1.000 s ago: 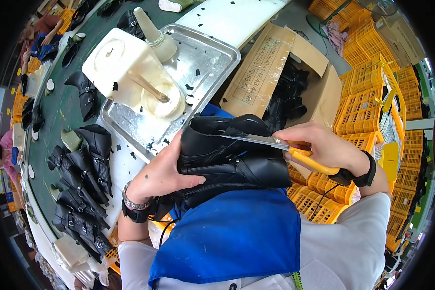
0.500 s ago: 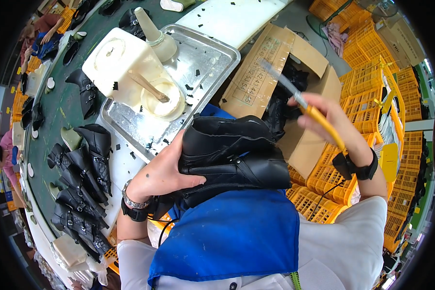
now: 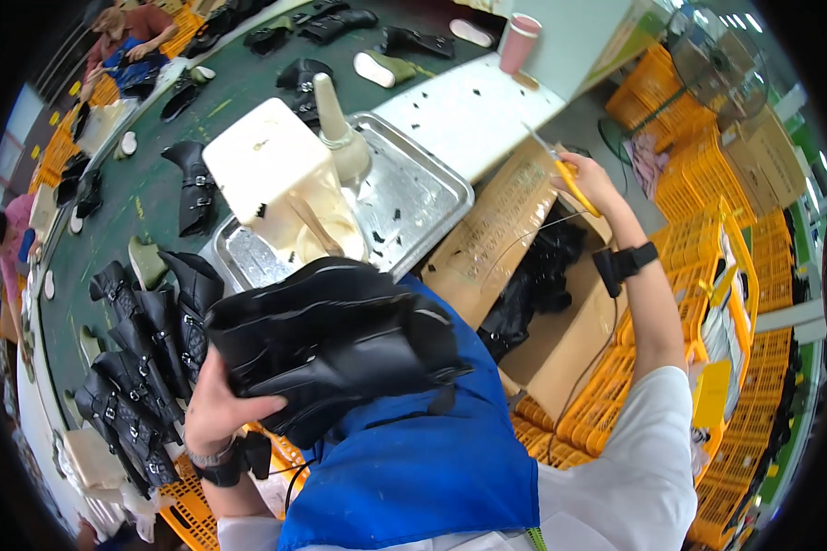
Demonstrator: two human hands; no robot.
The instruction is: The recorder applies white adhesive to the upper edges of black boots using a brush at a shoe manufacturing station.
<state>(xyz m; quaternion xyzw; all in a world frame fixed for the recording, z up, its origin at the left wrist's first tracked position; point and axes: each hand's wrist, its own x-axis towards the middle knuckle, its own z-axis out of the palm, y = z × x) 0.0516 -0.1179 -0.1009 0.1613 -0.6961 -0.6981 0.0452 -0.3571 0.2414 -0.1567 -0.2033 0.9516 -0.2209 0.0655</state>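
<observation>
My left hand (image 3: pixel 219 409) grips the near left end of a bundle of black leather boot uppers (image 3: pixel 340 354), its thumb lying on top and its other fingers hidden beneath. The bundle lies across my blue apron (image 3: pixel 432 459), with folded layers and seams showing. Out to the right, above the open cardboard box (image 3: pixel 501 225), my right hand (image 3: pixel 593 184) is closed round yellow-handled scissors (image 3: pixel 572 179). Their narrow metal blades point up and left toward the edge of the white table. The two hands are well apart.
Beyond the bundle, a metal tray (image 3: pixel 423 188) holds a white container (image 3: pixel 271 156), a cone-topped bottle (image 3: pixel 340 138) and a glue pot with a brush (image 3: pixel 326 241). Several buckled boot uppers (image 3: pixel 138 367) lie left. Yellow crates (image 3: pixel 753 321) stand right; co-workers sit far left.
The boot uppers and my left hand have shifted left and tilted. My right hand has carried the scissors up and away from the bundle. The view has also swung.
</observation>
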